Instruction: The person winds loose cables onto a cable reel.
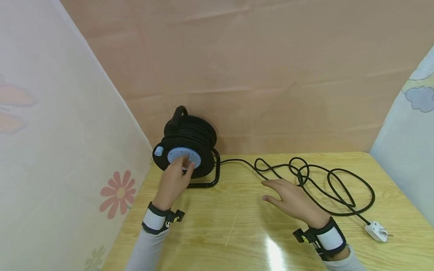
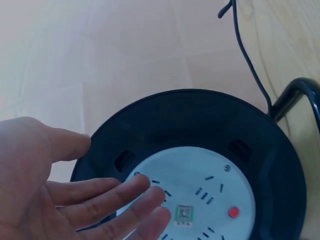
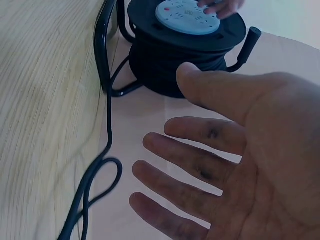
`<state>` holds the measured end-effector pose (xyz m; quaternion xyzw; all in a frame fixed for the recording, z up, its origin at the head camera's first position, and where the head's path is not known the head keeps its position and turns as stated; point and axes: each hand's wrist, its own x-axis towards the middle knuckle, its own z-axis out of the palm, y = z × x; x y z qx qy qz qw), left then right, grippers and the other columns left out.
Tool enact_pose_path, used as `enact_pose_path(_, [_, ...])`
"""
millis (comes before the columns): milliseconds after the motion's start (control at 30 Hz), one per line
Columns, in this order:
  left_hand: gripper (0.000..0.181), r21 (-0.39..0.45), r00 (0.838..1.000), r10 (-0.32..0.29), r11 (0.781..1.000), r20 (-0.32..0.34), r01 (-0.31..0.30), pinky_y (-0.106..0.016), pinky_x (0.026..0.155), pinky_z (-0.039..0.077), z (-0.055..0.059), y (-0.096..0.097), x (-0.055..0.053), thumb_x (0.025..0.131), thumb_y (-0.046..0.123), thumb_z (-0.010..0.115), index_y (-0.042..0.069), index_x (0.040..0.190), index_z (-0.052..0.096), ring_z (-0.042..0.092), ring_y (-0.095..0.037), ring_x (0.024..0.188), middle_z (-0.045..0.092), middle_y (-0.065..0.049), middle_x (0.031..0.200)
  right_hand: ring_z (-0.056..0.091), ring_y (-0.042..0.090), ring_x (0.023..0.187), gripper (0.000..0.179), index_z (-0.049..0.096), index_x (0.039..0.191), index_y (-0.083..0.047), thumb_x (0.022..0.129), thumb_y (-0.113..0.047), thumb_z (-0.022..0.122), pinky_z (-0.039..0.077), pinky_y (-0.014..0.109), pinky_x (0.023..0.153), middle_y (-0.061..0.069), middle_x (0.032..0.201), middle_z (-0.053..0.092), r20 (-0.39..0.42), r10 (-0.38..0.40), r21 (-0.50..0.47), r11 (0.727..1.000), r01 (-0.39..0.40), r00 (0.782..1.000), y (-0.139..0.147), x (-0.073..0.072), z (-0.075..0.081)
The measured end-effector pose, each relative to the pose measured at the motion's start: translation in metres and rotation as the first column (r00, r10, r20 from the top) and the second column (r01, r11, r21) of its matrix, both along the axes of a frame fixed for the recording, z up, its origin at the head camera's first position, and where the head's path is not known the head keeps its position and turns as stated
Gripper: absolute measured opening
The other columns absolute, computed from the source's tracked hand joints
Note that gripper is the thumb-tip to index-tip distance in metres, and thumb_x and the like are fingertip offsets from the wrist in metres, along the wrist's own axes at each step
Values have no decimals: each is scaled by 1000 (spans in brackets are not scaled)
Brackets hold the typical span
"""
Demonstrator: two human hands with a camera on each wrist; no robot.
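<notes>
A black cable reel stands on its tubular frame at the back left, wound with black cable. Its round pale socket panel carries slots, a red button and a small label. My left hand is in front of that panel, fingers loosely bent and overlapping the slots, with nothing in its grasp. To the right, my right hand hovers over the table beside the loose cable, its fingers spread and thumb apart. In the right wrist view this palm holds nothing.
The loose cable runs from the reel in tangled loops to a white plug at the right front. A pale knob sits on the reel's face, and a black handle rises above it. Papered walls enclose the wooden table.
</notes>
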<state>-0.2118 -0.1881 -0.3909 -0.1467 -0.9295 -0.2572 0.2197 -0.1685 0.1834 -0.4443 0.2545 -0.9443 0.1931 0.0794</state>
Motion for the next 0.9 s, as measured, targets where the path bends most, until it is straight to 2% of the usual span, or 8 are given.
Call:
enact_pose_path(233, [38,50,999,17,999,-31,-15,-37,65,54,11,6,-12,99,34,53,2,117,61,63,-17,85,65,-4,100,53,25,120,54,57,133,-17,95,-55,51,46,48,94,5,132,58,47,51,-36,998,-49,998,-20,-14,0])
enact_pose_path(400, [33,69,997,21,997,-75,-16,-38,61,53,16,2,-19,98,30,55,2,113,61,62,-17,81,65,-4,93,55,23,117,44,61,128,-15,95,-44,58,46,46,95,3,128,61,59,82,-84,993,-77,995,-35,-23,-1])
enact_pose_path(533, [28,81,994,36,996,-103,-27,-37,57,50,23,-4,-24,99,31,54,5,107,61,60,-16,75,64,-3,86,58,20,112,39,63,124,-15,95,-41,59,49,44,90,1,122,65,65,110,-121,987,-101,992,-47,-31,-4])
enact_pose_path(767, [26,77,993,47,996,-107,-39,-35,56,48,37,-9,-31,99,31,53,6,100,60,58,-16,69,61,-3,80,63,19,101,33,66,119,-15,97,-38,57,52,41,83,0,110,68,108,146,-177,976,-126,983,-62,-47,-5])
enact_pose_path(900, [29,94,988,106,991,-111,-96,-37,55,47,41,-13,-33,99,33,52,6,95,58,56,-18,65,59,-5,76,64,13,94,24,68,113,-17,97,-33,59,52,37,79,-4,104,69,103,164,-193,971,-142,981,-73,-57,-3])
